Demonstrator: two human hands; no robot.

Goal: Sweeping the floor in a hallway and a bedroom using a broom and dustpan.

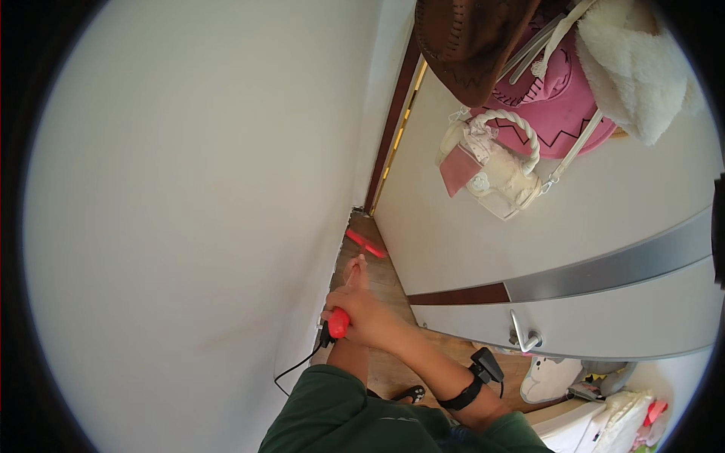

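Observation:
My right hand (361,313) is closed around the red-ended handle of a broom (365,244). The handle's rounded red tip (339,323) sticks out toward me. Farther down the shaft, my left hand (356,270) also grips it, with its forearm partly hidden beneath the right one. The broom's narrow red head lies slantwise on the wooden floor, in the tight corner between the white wall and the door. Its bristles or blade are too small to make out.
On the left rises a white wall (196,189). The white door (604,196) with a metal lever handle (526,337) stands on the right. Hanging on it are a brown hat (472,45), a pink hat (563,113), a cream bag (498,174) and something white and fluffy (634,68).

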